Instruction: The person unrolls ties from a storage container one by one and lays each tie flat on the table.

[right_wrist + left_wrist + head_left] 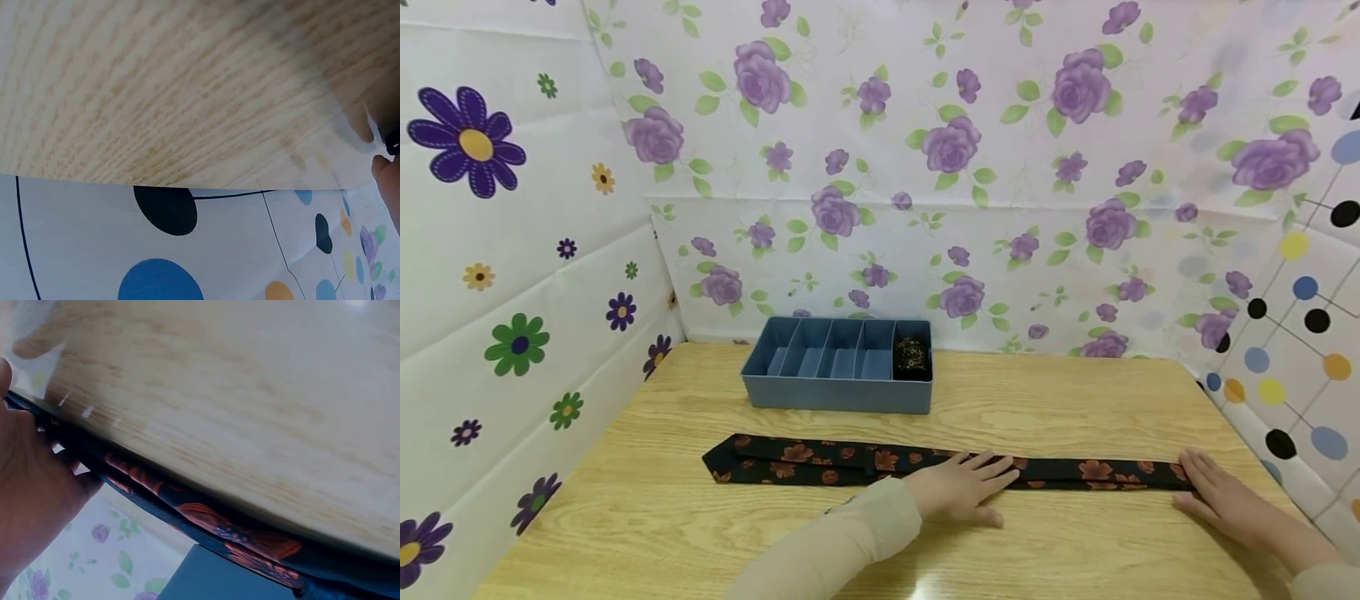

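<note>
A dark necktie (797, 460) with orange-brown flowers lies stretched lengthwise across the table, its pointed wide end at the left and its back side up. My left hand (961, 487) rests on its middle, fingers spread and straight. At the narrow right end, my right hand (1221, 502) touches the tie with extended fingers, the thumb apart. In the left wrist view the left hand (37, 481) lies along the tie (206, 515). The right wrist view catches only a bit of the right hand (389, 187) at its edge.
Behind the tie stands a blue box (838, 395) with several compartments. Its rightmost one holds a dark rolled item (912, 357) with gold-coloured marks. The wooden table (1060, 400) is bordered by patterned cloth walls (880, 167) at the back and both sides.
</note>
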A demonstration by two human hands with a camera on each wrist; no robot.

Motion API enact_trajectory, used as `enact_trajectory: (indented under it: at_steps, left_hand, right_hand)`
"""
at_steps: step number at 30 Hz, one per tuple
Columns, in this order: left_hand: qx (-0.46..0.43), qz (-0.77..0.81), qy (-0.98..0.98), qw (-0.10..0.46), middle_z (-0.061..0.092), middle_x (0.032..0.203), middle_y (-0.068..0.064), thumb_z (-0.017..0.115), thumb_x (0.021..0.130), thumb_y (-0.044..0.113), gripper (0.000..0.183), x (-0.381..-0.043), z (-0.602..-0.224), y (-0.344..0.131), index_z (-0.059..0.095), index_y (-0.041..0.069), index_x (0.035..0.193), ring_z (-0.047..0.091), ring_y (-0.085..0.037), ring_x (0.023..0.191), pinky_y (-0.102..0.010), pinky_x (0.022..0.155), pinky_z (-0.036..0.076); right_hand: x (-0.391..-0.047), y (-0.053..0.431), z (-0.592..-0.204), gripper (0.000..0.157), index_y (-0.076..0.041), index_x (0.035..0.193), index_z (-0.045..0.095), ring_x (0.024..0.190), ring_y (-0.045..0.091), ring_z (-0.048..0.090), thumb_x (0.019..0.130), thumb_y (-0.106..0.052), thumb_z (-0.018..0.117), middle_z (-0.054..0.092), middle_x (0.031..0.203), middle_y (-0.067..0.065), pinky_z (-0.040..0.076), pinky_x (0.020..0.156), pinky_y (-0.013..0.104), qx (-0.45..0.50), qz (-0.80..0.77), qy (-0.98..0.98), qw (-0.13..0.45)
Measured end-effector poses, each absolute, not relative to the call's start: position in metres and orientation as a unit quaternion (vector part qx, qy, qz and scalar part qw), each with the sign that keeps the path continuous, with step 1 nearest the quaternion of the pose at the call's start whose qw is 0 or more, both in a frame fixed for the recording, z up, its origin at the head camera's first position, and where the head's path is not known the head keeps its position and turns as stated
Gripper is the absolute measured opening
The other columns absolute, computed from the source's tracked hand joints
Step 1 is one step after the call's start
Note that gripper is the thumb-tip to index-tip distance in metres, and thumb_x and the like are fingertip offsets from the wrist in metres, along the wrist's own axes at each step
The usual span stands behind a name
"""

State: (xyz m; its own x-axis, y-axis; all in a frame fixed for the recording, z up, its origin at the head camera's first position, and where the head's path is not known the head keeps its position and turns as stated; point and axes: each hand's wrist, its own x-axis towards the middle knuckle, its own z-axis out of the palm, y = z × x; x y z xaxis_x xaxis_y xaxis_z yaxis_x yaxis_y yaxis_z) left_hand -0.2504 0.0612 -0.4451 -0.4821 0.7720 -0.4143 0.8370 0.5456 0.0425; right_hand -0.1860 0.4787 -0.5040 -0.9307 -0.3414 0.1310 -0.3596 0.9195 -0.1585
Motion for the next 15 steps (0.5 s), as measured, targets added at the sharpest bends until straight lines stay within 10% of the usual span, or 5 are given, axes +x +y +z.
enact_trajectory:
  at_steps: [6, 15]
  left_hand:
    - [0.459, -0.099, 0.859, 0.203, -0.012, 0.156, 0.020, 0.029, 0.092, 0.065, 0.074, -0.249, -0.444, 0.057, -0.008, 0.038, 0.149, -0.008, -0.006, 0.146, -0.030, 0.121, 0.005]
    - [0.454, -0.094, 0.860, 0.213, -0.014, 0.155, 0.021, 0.030, 0.092, 0.065, 0.074, -0.245, -0.444, 0.049, -0.008, 0.039, 0.149, -0.011, -0.005, 0.146, -0.032, 0.122, 0.001]
  right_hand:
    - [-0.182, 0.480, -0.513, 0.078, 0.010, 0.147, -0.004, 0.125, -0.012, -0.033, 0.098, -0.021, 0.049, -0.022, 0.153, 0.008, -0.022, 0.095, 0.000, 0.199, 0.041, -0.973, 0.107]
    - [-0.182, 0.478, -0.514, 0.074, 0.018, 0.142, -0.005, 0.122, -0.012, -0.037, 0.101, -0.020, 0.043, -0.015, 0.149, 0.034, -0.024, 0.093, 0.000, 0.176, 0.100, -0.978, 0.058]
